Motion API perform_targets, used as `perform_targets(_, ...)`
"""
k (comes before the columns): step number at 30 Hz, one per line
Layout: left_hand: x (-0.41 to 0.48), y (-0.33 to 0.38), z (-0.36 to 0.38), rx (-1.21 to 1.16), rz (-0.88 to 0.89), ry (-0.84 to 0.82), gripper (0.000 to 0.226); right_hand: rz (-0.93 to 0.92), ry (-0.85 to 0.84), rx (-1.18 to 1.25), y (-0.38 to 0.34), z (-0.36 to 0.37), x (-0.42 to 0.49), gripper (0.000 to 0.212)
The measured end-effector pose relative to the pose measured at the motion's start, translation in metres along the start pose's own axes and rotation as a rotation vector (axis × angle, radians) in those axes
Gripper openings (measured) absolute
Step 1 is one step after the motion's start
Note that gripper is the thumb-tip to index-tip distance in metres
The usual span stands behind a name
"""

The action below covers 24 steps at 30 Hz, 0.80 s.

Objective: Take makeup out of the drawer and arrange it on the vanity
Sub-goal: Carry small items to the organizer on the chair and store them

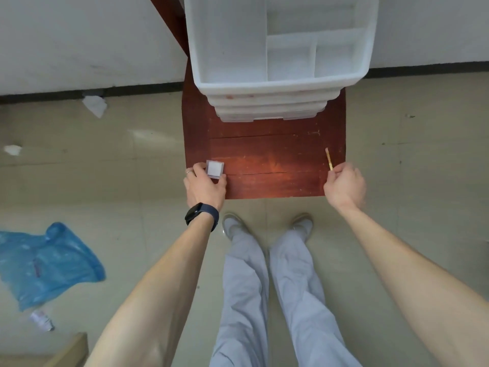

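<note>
Red-brown desk (pixel 264 160) carries an open white drawer (pixel 264 84). The left hand (pixel 205 185) grips a small square case (pixel 214 168) at the desk's front left corner. The right hand (pixel 344 184) fingers (pixel 334 172) pinch a thin golden stick (pixel 329 158) near the right edge.

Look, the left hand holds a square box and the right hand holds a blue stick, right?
Not quite. The head view shows the right hand holding a thin yellowish stick, not blue. The left hand does hold the square box.
</note>
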<state>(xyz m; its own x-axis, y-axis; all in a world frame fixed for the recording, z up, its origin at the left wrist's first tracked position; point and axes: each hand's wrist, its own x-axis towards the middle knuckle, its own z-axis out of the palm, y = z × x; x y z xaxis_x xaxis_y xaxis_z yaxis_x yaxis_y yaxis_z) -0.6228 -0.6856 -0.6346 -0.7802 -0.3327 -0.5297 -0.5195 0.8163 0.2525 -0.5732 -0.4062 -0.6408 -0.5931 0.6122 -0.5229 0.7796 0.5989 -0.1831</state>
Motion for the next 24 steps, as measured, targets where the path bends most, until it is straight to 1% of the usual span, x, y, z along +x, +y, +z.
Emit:
perform_targets(2,0.001,-0.002,0.001,0.051,0.028,0.002,0.05,-0.049,-0.034,-0.139,-0.002,0.005,-0.004,0.023)
perform_targets(5,-0.009,-0.003,-0.007,0.108,0.043,-0.122,0.05,-0.155,-0.136,-0.299,0.001,0.006,-0.02,0.026)
perform_targets(9,-0.046,-0.013,-0.03,0.143,0.011,-0.318,0.051,-0.254,-0.281,-0.289,0.012,0.006,-0.063,0.024)
perform_targets(11,-0.072,-0.025,-0.049,0.078,-0.047,-0.381,0.05,-0.294,-0.34,-0.253,0.012,-0.001,-0.093,0.017)
perform_targets(13,-0.105,-0.04,-0.072,-0.05,-0.138,-0.413,0.047,-0.369,-0.395,-0.207,0.005,-0.013,-0.125,0.013)
perform_targets(15,-0.139,-0.053,-0.099,-0.238,-0.199,-0.373,0.042,-0.451,-0.45,-0.128,-0.013,-0.033,-0.16,0.011)
perform_targets(17,-0.171,-0.065,-0.13,-0.403,-0.248,-0.265,0.037,-0.547,-0.521,-0.086,-0.036,-0.058,-0.191,0.01)
perform_targets(20,-0.227,-0.093,-0.173,-0.613,-0.362,-0.066,0.033,-0.775,-0.614,-0.083,-0.069,-0.093,-0.24,0.008)
perform_targets(24,-0.324,-0.132,-0.21,-0.974,-0.484,0.199,0.035,-1.113,-0.664,-0.009,-0.109,-0.144,-0.321,0.003)
